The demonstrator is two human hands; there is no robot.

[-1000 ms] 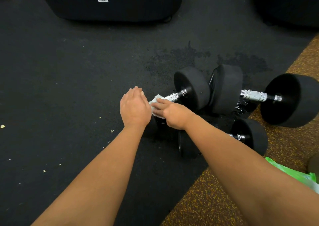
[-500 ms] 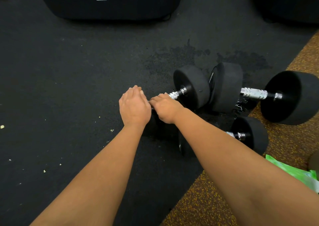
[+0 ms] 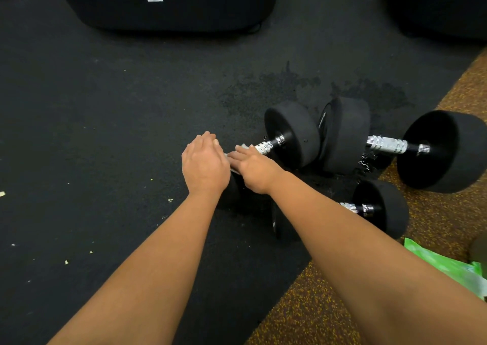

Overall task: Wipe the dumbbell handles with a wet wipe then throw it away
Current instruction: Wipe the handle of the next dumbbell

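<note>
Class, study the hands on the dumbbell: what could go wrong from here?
The round-ended dumbbell could roll if the left hand over its near end slips. The right hand holds the wet wipe at one end of the handle, so the bare stretch beside the far weight might get skipped.

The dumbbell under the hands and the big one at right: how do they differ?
The dumbbell under the hands has smaller heads than the big dumbbell. The right hand and wet wipe cover most of its handle; the big dumbbell's handle is bare. It lies on black floor; the big dumbbell reaches onto the brown mat. Both have black heads, metal handles.
</note>
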